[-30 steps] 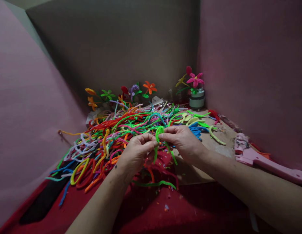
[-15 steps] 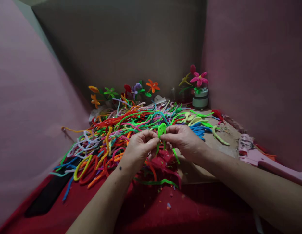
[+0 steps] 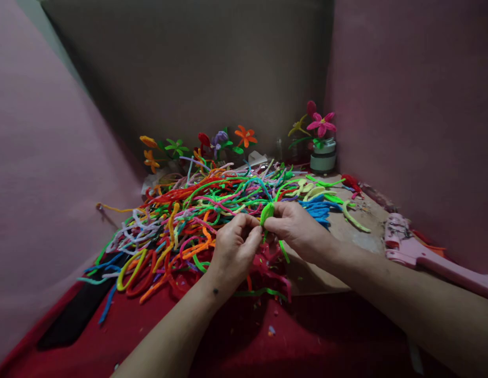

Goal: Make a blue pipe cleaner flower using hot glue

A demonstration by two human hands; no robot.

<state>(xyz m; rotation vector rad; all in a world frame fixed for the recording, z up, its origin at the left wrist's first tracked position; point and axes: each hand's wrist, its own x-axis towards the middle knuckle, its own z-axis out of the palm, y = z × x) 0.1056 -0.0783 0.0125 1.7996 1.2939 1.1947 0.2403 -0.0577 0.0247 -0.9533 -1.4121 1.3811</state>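
Note:
Both my hands pinch a bright green pipe cleaner [image 3: 266,212] bent into a narrow loop, held just above the table's middle. My left hand [image 3: 234,249] grips it from the left with thumb and fingers closed. My right hand [image 3: 297,228] pinches the loop from the right, fingers closed; the loose green ends hang below the fingers. Behind and left of the hands lies a big tangled heap of coloured pipe cleaners [image 3: 181,220].
Finished pipe-cleaner flowers [image 3: 220,142] stand along the back wall, and a pink flower in a small pot [image 3: 322,152] sits at back right. A pink glue gun [image 3: 421,254] lies at the right. Blue and yellow-green pieces [image 3: 320,207] lie beyond my right hand. Red cloth [image 3: 236,336] covers the near edge.
The green loop has been squeezed narrower and my hands have drawn closer together, shifting slightly right. My left hand has turned more over the piece.

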